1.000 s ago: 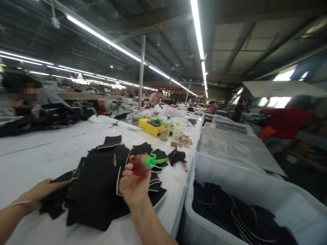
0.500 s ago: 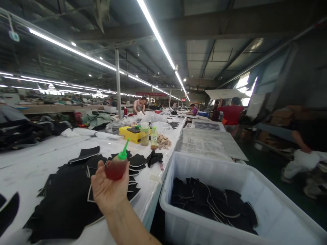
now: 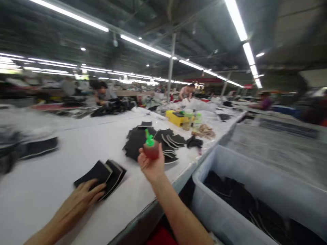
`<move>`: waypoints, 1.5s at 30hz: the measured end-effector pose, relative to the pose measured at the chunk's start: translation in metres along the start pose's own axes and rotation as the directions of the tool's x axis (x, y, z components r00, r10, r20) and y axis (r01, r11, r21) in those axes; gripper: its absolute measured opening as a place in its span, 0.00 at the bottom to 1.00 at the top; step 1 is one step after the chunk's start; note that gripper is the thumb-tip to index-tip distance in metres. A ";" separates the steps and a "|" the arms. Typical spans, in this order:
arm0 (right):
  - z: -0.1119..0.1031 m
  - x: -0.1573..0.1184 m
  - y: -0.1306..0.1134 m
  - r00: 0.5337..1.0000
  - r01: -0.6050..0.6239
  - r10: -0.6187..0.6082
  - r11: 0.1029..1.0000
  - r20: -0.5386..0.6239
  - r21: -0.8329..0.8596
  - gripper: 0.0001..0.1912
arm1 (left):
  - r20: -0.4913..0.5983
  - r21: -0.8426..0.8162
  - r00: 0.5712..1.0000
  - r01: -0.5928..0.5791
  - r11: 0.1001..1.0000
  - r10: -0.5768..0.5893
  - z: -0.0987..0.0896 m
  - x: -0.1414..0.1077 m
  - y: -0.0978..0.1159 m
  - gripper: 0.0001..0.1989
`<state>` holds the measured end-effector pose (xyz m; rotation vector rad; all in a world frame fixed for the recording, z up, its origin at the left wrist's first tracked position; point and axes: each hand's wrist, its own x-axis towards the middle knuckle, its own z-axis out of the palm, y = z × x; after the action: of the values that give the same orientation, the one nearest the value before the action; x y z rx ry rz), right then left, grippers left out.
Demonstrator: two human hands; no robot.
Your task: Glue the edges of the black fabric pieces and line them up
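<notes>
Workshop: rows of ceiling lights are running into the background above a metal post.
Worktop: the white-covered worktop is extending away, its right edge running beside a pale plastic bin.
Left hand: reaching palm-down over the near part of the worktop; fingers are lying partly extended and slightly spread, touching the small black stack without closing around it.
Right hand: holding the squeeze bottle near the right edge; fingers are curling around its lower body.
Squeeze bottle: containing red liquid and standing roughly upright in the grip, its green nozzle pointing up.
Black pile: lying flat beyond the right hand, with pale-edged pieces fanning toward the right edge.
Right edge, farther along: a dark bundle is lying near tan scraps; a yellow box, a clear jar and a green-capped bottle are standing beyond.
Left side: clear film is lying near dark pieces; blur is obscuring detail.
Bin contents: black pieces are lying inside.
Co-workers: a person in pink is leaning over the far materials.
</notes>
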<state>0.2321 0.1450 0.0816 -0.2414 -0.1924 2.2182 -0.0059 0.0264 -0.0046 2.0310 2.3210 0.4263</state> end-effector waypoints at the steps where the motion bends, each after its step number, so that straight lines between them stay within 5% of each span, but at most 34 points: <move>1: -0.004 -0.001 0.000 1.000 -0.001 0.001 1.000 -0.013 -0.017 0.36 | 0.026 0.005 1.000 -0.013 1.000 0.013 0.001 -0.005 -0.005 0.14; 5: -0.024 0.008 -0.003 0.998 -0.032 0.029 0.998 -0.048 -0.057 0.34 | 0.016 0.053 0.988 0.155 0.986 -0.156 0.001 0.000 -0.019 0.28; 7: -0.034 0.012 -0.003 0.997 -0.054 0.049 0.996 -0.062 -0.075 0.32 | 0.041 0.072 0.977 0.207 0.976 -0.210 -0.003 0.006 -0.020 0.28; 13: -0.044 0.010 0.009 0.984 -0.136 0.111 0.973 -0.139 -0.186 0.32 | 0.187 0.168 0.974 0.093 0.981 -0.124 -0.019 -0.023 -0.017 0.33; 17: -0.041 0.002 0.038 0.955 -0.295 0.275 0.929 -0.115 -0.224 0.33 | 0.215 0.229 0.967 0.087 0.969 -0.137 -0.030 -0.078 -0.028 0.36; 21: -0.040 -0.001 0.081 0.899 -0.436 0.434 0.870 -0.061 -0.231 0.29 | 0.249 0.109 0.941 0.208 0.972 -0.229 -0.045 -0.122 -0.031 0.29; 24: -0.045 0.007 0.109 0.871 -0.489 0.480 0.833 -0.103 -0.258 0.29 | 0.207 0.034 0.920 0.332 0.943 -0.332 -0.049 -0.130 -0.021 0.20; 28: -0.054 0.033 0.129 0.880 -0.476 0.444 0.813 -0.171 -0.337 0.28 | 0.149 0.091 0.875 0.451 0.888 -0.460 -0.042 -0.121 -0.003 0.25; 35: -0.053 0.075 0.127 0.920 -0.391 0.360 0.829 -0.153 -0.401 0.26 | 0.224 0.237 0.849 0.428 0.872 -0.478 -0.046 -0.122 0.003 0.17; 40: -0.048 0.048 0.109 0.888 -0.440 0.455 0.803 -0.063 -0.402 0.28 | 0.268 0.287 0.847 0.386 0.877 -0.460 -0.051 -0.124 0.008 0.16; 45: -0.048 0.027 0.094 0.919 -0.361 0.392 0.806 -0.033 -0.469 0.23 | 0.311 0.314 0.830 0.370 0.874 -0.463 -0.057 -0.114 0.015 0.15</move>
<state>0.1561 0.1116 0.0110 -0.5085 -0.7843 2.5497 0.0138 -0.0938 0.0357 1.4217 2.5441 -0.2609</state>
